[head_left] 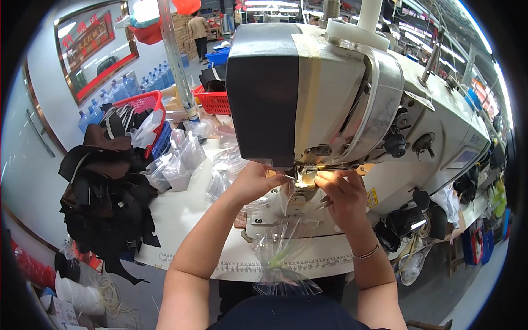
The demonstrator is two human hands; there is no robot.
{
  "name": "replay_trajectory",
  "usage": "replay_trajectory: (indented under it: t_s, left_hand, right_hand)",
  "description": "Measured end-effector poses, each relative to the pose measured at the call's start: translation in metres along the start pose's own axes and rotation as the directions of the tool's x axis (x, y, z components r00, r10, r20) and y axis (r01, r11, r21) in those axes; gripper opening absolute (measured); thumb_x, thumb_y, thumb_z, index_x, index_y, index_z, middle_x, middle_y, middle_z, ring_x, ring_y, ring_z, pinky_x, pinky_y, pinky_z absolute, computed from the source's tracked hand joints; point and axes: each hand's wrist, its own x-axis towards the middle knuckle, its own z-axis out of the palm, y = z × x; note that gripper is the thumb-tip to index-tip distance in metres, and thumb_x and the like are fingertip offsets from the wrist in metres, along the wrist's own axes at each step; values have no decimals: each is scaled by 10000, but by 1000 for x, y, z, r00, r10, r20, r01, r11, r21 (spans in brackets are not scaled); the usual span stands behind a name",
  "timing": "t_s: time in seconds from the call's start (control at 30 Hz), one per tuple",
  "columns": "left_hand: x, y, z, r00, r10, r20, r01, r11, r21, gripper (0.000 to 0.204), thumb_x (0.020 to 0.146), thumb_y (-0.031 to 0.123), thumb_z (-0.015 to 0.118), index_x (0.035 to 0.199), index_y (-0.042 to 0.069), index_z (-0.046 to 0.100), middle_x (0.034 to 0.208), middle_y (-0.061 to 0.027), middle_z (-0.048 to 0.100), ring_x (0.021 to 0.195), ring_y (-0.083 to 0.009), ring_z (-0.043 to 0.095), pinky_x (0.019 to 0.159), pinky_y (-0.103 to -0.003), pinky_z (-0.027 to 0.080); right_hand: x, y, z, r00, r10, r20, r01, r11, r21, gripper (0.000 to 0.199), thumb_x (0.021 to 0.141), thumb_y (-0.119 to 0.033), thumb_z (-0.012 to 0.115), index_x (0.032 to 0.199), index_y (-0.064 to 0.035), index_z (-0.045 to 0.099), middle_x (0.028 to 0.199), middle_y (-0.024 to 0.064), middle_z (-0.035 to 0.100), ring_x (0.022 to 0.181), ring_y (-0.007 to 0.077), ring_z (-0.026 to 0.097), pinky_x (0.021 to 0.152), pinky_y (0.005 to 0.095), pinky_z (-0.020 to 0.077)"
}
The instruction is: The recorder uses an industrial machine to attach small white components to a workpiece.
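Observation:
A large white and dark-grey industrial sewing machine (330, 82) stands in front of me, its lamp lighting the needle area. My left hand (256, 184) reaches in at the left of the needle, thumb and fingers pinched together. What it pinches, if anything, is too small to make out. From the right, my right hand (344, 195) is closed with its fingertips close to the needle. A small pointed metal tool (324, 204) sticks out below those fingers; its kind is unclear. Between my forearms, a clear plastic bag (280, 258) hangs at the table's front edge.
Dark leather-like pieces (107, 192) are heaped on the left of the white table (181, 220). Clear plastic bags (179, 159) and a red basket (146, 104) lie behind them. Another red basket (214, 103) sits farther back. A person (198, 33) stands in the background.

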Motion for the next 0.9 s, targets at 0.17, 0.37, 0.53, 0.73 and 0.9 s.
replay_trajectory:
  t_s: [0.17, 0.37, 0.53, 0.73, 0.9]
  left_hand:
    - [3, 18, -9, 974, 166, 157, -174, 984, 38, 287, 758, 63, 609, 1037, 28, 554, 926, -33, 599, 849, -107, 537, 739, -266, 434]
    - [31, 14, -23, 939, 156, 308, -129, 986, -106, 352, 724, 106, 651, 1062, 59, 562, 938, -48, 597, 853, -131, 557, 708, -272, 468]
    - [33, 11, -24, 952, 101, 290, -22, 965, -261, 371, 713, 114, 666, 1067, 66, 565, 942, -50, 596, 856, -135, 568, 713, -269, 474]
    - [37, 4, -15, 951, 78, 299, 33, 937, -349, 348, 715, 120, 674, 1048, 100, 575, 939, -19, 591, 817, -93, 568, 737, -240, 455]
    - [26, -12, -12, 958, 9, 288, 112, 909, -401, 300, 738, 145, 675, 1017, 98, 574, 940, -24, 584, 822, -102, 536, 715, -259, 410]
  right_hand:
    - [-1, 0, -2, 1000, -22, -1, 22, 999, -29, 294, 522, -56, 612, 811, -106, 599, 887, -26, 604, 791, 173, 511, 644, 281, 436]
    - [3, -8, -6, 999, -38, 2, 38, 998, -51, 295, 537, -62, 606, 828, -109, 593, 868, -24, 593, 784, 172, 501, 646, 281, 424]
    - [2, -18, -13, 998, -32, 62, 36, 997, -66, 284, 554, -89, 598, 837, -107, 589, 852, -29, 577, 760, 168, 481, 631, 281, 399]
    - [1, -4, -8, 999, -18, 51, 20, 999, -29, 299, 523, -68, 600, 819, -107, 588, 863, -25, 590, 741, 167, 494, 627, 281, 409]
    - [2, 9, 0, 998, 5, 66, -5, 1000, 2, 314, 505, -45, 623, 807, -129, 600, 798, -22, 595, 727, 174, 510, 630, 302, 422]
